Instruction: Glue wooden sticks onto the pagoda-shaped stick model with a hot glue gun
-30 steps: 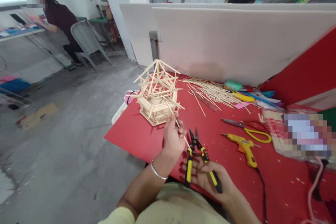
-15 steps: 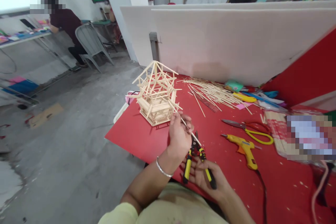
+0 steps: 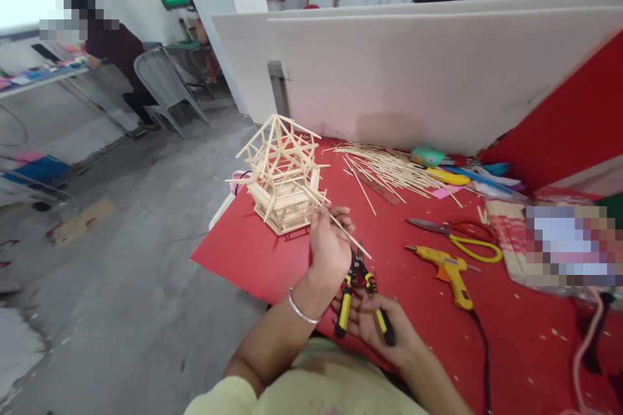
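Observation:
My left hand [image 3: 331, 243] pinches a thin bamboo stick [image 3: 351, 235] that slants from the stick model down toward my right. Just beyond it stands the model [image 3: 285, 181], a many-sided open frame of pale sticks with a pointed roof. In my right hand [image 3: 372, 324], palm up, lie wire-cutting pliers [image 3: 359, 275] with yellow and black handles. The handles are spread and the fingers wrap around them. The pliers' jaws point away from me, close to the stick's lower end; whether they touch it I cannot tell.
Loose sticks [image 3: 389, 168] lie in a pile at the back of the red table [image 3: 292, 272]. Scissors [image 3: 455, 237], a yellow glue gun [image 3: 450, 272] and a plastic packet [image 3: 506, 240] are on the right. White boards [image 3: 389, 71] stand behind. A seated person [image 3: 117, 52] is at far left.
The stick's lower end now sits higher and clearer of the pliers' jaws. My hands have barely moved, and the whole view has shifted slightly.

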The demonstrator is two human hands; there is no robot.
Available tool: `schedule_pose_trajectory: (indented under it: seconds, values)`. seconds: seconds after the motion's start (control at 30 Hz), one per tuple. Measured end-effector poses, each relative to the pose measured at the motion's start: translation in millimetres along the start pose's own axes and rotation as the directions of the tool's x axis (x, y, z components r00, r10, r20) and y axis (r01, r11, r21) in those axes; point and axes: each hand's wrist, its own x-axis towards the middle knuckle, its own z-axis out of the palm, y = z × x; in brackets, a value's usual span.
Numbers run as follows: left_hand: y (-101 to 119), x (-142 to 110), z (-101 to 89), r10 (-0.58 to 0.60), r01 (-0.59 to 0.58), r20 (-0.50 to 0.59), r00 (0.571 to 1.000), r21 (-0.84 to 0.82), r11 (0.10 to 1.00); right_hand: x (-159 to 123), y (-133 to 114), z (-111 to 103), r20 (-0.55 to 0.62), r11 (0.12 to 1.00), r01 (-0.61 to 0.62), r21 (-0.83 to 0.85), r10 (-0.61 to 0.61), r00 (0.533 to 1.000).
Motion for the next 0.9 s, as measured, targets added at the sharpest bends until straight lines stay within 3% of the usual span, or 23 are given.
schedule_pose_trajectory:
  seconds: [0.3,0.43,0.5,0.57,0.67,0.73,0.8,0.9]
  values:
    - [-3,-1,-3.8,0.001,-0.001,0.000,1.000,0.064,0.998,-3,-1,-2,-0.028,0.999,0.018,-0.037,-0.019,0.999]
    - [11,-3,-26.9,0.045,-0.055,0.058,0.997,0.177,0.983,-17,-14,-2,-0.023,0.940,0.053,-0.336,-0.065,0.998]
    - [21,-4,-43.5,0.060,-0.089,0.108,0.992,0.287,0.954,-25,-25,3,-0.031,0.819,0.067,-0.570,-0.102,0.994]
    - [30,-6,-59.6,0.066,-0.126,0.153,0.986,0.427,0.895,-29,-36,12,-0.010,0.616,0.135,-0.776,-0.226,0.974]
    - [41,-11,-76.3,0.038,-0.172,0.229,0.973,0.599,0.782,-25,-45,25,0.124,0.215,0.250,-0.944,-0.471,0.873]
    - [46,-14,-81.1,0.016,-0.211,0.283,0.959,0.675,0.707,-18,-45,31,0.206,-0.009,0.239,-0.971,-0.539,0.817]
    - [50,-16,-82.3,0.021,-0.263,0.330,0.944,0.711,0.652,-12,-43,35,0.253,-0.156,0.201,-0.967,-0.538,0.804]
    - [55,-17,-83.1,0.020,-0.320,0.380,0.925,0.747,0.583,-8,-39,40,0.293,-0.281,0.162,-0.946,-0.526,0.798]
